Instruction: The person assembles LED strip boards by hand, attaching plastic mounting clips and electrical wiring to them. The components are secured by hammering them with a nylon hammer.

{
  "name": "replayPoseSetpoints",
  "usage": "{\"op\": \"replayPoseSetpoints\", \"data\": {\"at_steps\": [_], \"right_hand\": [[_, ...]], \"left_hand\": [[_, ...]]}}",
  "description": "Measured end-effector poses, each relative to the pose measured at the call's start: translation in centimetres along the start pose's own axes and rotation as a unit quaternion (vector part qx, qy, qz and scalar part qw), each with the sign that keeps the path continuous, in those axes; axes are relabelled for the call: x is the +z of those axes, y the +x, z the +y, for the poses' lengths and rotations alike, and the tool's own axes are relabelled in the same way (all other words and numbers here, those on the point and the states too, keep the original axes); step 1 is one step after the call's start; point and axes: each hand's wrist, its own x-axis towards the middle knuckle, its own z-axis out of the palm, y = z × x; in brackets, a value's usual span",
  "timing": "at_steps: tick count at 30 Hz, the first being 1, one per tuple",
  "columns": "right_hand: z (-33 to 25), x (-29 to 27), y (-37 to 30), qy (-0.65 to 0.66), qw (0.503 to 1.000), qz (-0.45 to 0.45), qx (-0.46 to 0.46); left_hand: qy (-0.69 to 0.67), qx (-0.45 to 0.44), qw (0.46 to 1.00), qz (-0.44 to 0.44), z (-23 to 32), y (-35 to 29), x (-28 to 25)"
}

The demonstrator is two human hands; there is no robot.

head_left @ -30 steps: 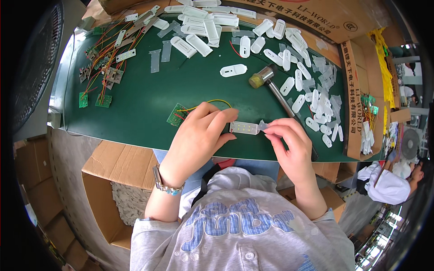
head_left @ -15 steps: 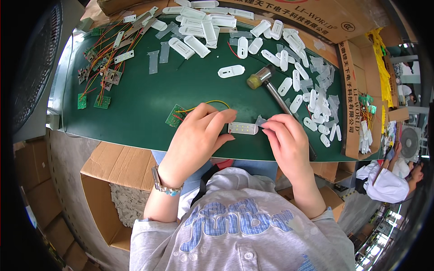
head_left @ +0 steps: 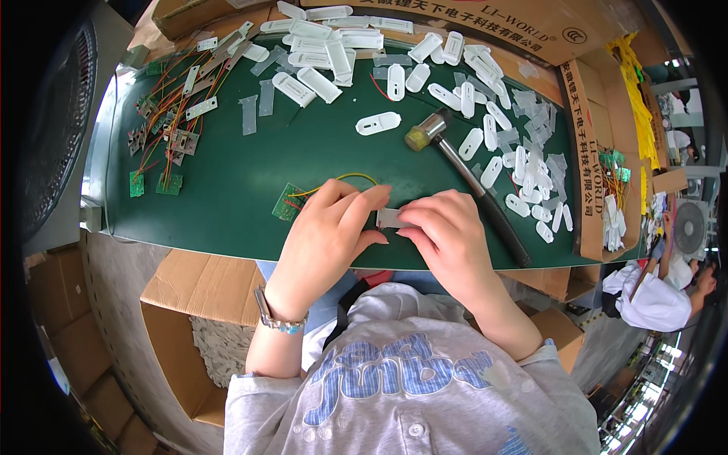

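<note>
My left hand (head_left: 330,231) is closed at the left end of a small LED board (head_left: 383,220), a short strip lying near the table's front edge. From the other side my right hand (head_left: 447,231) pinches a clear plastic film piece (head_left: 394,218), which appears to lie over the board; my fingertips partly hide both. A green circuit board (head_left: 287,203) rests just left of my left hand. Its yellow wire (head_left: 353,176) arches behind my left fingers, and its link to the LED board is hidden.
A hammer (head_left: 470,171) lies right of centre. White plastic covers (head_left: 315,83) are piled at the back, with smaller white oval covers (head_left: 491,171) and clear films at right. Wired boards (head_left: 182,140) lie at left. A cardboard box (head_left: 588,167) borders the right side.
My right hand has moved left, bringing the clear film from beside the LED board onto it. My left hand stays at the board's left end. The whole view has shifted slightly.
</note>
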Motion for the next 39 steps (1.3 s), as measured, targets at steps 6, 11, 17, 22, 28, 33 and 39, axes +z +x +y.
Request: {"op": "replayPoseSetpoints", "data": {"at_steps": [6,11,17,22,28,33,39], "right_hand": [[0.0,0.3,0.0,-0.005,1.000,0.002,-0.003],[0.0,0.6,-0.3,-0.015,1.000,0.015,-0.009],[0.3,0.7,-0.3,0.021,0.999,0.007,0.023],[0.2,1.2,-0.4,0.040,0.998,0.014,0.048],[0.1,1.1,-0.4,0.059,0.995,0.010,0.075],[0.5,0.6,-0.2,0.077,0.993,-0.021,0.083],[1.2,-5.2,-1.3,-0.123,0.986,0.023,0.107]], "left_hand": [[0.005,-0.004,1.000,-0.003,0.2,0.0,-0.1],[0.014,-0.015,1.000,0.004,0.2,-0.1,0.0],[0.014,0.007,1.000,-0.002,0.0,-0.1,0.0],[0.034,0.029,0.999,-0.008,0.1,0.1,-0.2],[0.032,0.041,0.999,-0.003,-0.1,0.2,0.1],[0.039,0.054,0.998,-0.011,0.3,0.5,0.0],[0.037,0.024,0.999,-0.001,0.1,-0.3,0.2]]}}
